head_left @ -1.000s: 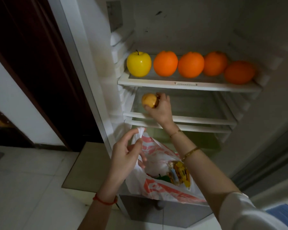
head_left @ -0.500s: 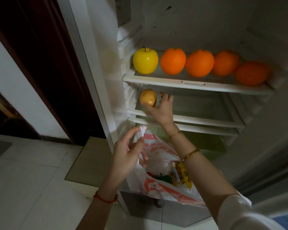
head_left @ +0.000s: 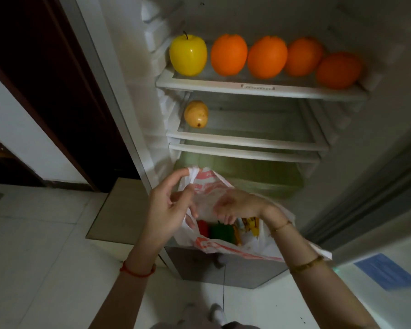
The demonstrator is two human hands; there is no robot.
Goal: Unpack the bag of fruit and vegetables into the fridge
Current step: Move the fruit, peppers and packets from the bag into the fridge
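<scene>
Top shelf (head_left: 259,87) has one yellow apple (head_left: 188,55) and four oranges (head_left: 267,57); one pear (head_left: 196,113) sits alone a shelf lower. Left hand (head_left: 169,210) pinches the bag (head_left: 214,245) handle by the open fridge, right hand (head_left: 237,205) dips inside, fingers loosely curled, blurry, can't tell if it's gripping anything.

Overall light: dim, muted colour, no strong source visible
Brightest area: the yellow apple (head_left: 188,55) and the oranges (head_left: 267,57) on the top shelf (head_left: 256,87), lit from the front
Falloff: the rightmost orange is duller, the fridge's right wall greyer
Darkest area: the doorway (head_left: 45,74) at left, almost black
Shadows: soft, under the shelves
Blur: the right hand (head_left: 241,206) over the bag (head_left: 223,249) is smeared by motion
Distortion: wide-angle bending of fridge edges and floor tiles toward the borders
Glare: small sheen on the apple
</scene>
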